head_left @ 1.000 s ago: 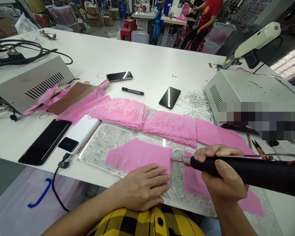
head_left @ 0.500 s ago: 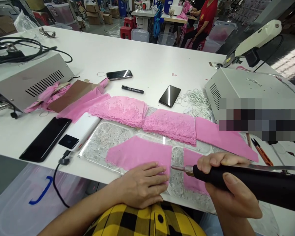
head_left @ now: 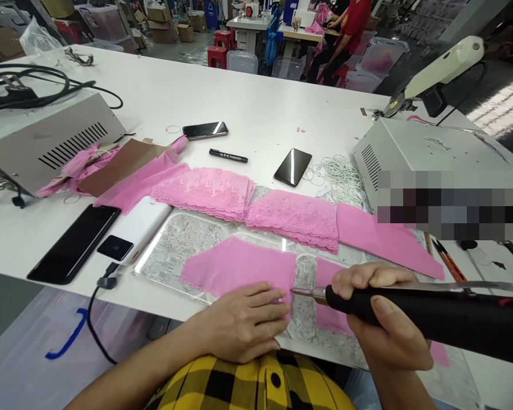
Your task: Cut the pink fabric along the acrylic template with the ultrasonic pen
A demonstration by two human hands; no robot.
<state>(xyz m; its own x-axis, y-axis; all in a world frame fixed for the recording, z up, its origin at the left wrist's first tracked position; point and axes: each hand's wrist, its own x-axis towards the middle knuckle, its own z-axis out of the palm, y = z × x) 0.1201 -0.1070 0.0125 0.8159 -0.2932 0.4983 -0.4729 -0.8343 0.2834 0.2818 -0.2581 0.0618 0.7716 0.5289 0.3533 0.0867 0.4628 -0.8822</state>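
Observation:
My left hand lies flat, fingers stretched out, over the right part of a pink fabric piece. In my right hand is a thick black tool with a pointed metal tip, a metal lever running along its top. Its tip meets the right edge of that piece, just beside my left fingertips. Beneath the fabric is a clear tray-like board with a grey speckled pattern. A second pink piece sits to the right, partly hidden by the tool and my right hand.
Behind the board are pink lace stacks and a plain pink stack. Phones, a white power bank, a marker and tangled white cord lie around. Grey machine boxes flank the table.
My right hand has moved slightly left with the tool, bringing its tip to the fabric edge. My left hand stays flat on the piece. The whole view has shifted a little.

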